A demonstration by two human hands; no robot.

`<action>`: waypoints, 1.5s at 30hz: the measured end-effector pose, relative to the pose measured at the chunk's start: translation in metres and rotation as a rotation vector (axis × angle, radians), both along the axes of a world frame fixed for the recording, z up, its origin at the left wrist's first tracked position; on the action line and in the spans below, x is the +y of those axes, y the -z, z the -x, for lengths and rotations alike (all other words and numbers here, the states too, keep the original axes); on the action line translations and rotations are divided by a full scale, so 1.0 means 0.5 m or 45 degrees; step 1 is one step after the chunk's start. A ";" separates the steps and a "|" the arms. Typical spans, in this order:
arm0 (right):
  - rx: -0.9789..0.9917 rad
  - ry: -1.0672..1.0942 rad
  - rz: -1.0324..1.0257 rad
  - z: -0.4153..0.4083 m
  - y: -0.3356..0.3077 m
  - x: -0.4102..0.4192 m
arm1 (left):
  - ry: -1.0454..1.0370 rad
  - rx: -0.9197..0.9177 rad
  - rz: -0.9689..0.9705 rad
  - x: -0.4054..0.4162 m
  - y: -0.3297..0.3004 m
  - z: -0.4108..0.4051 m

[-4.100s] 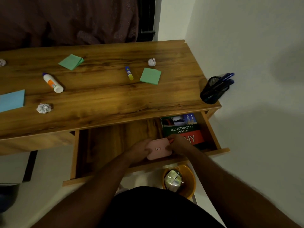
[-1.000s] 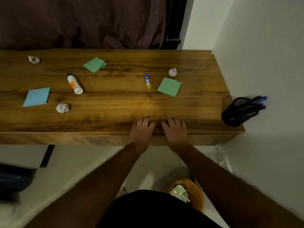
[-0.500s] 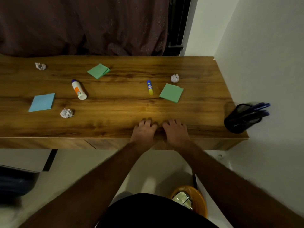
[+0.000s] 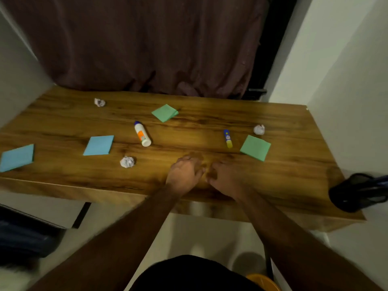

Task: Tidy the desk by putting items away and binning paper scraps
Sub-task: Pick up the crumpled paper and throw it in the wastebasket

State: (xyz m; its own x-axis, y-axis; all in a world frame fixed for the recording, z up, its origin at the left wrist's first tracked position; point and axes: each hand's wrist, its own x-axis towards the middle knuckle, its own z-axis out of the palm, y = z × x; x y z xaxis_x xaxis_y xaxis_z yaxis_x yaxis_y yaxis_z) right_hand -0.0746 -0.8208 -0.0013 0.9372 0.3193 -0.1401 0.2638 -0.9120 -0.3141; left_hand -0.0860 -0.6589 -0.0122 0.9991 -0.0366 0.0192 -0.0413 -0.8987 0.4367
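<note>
Both my hands hover side by side over the front middle of the wooden desk [image 4: 294, 164]. My left hand [image 4: 184, 175] and my right hand [image 4: 225, 177] have loosely curled fingers and hold nothing; they are blurred. Three crumpled paper balls lie on the desk: one [image 4: 127, 161] just left of my left hand, one [image 4: 259, 129] at the right, one [image 4: 100, 102] at the back left. A white glue bottle [image 4: 142, 133] and a blue-yellow glue stick [image 4: 227, 138] lie further back. Green note pads [image 4: 164, 112] [image 4: 255, 147] and blue note pads [image 4: 99, 145] [image 4: 16, 157] lie flat.
A black mesh pen holder [image 4: 357, 192] with blue pens stands at the desk's front right corner by the white wall. The rim of an orange bin [image 4: 262, 282] shows on the floor below. A dark curtain hangs behind the desk. The drawer is closed.
The drawer, open 4 s ago with a pink item going in, is now closed. My hands have left the desk's front edge and moved forward over the top, fingers curling.
</note>
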 end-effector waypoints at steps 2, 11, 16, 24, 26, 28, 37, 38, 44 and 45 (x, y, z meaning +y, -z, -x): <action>-0.015 -0.019 -0.019 -0.020 -0.008 0.054 | -0.024 -0.022 0.018 0.053 -0.012 -0.011; 0.009 -0.181 -0.136 -0.087 -0.011 0.298 | -0.208 -0.078 0.045 0.300 -0.042 -0.028; 0.018 -0.178 -0.248 -0.102 -0.010 0.395 | -0.320 -0.048 0.073 0.394 -0.032 -0.031; 0.043 -0.294 -0.318 -0.174 -0.006 0.495 | -0.472 -0.046 0.075 0.473 -0.011 -0.059; 0.056 -0.338 -0.308 -0.198 -0.007 0.522 | -0.522 -0.058 0.062 0.495 -0.012 -0.066; 0.064 -0.371 -0.324 -0.223 -0.010 0.553 | -0.571 -0.065 0.041 0.520 -0.013 -0.073; 0.051 -0.490 -0.416 -0.288 -0.010 0.646 | -0.732 -0.077 0.077 0.601 -0.005 -0.114; 0.062 -0.488 -0.419 -0.293 -0.008 0.648 | -0.730 -0.073 0.085 0.608 -0.003 -0.119; 0.067 -0.414 -0.432 -0.323 0.002 0.664 | -0.698 -0.056 0.111 0.663 0.006 -0.169; 0.064 -0.397 -0.430 -0.328 0.004 0.671 | -0.682 -0.048 0.109 0.676 0.008 -0.181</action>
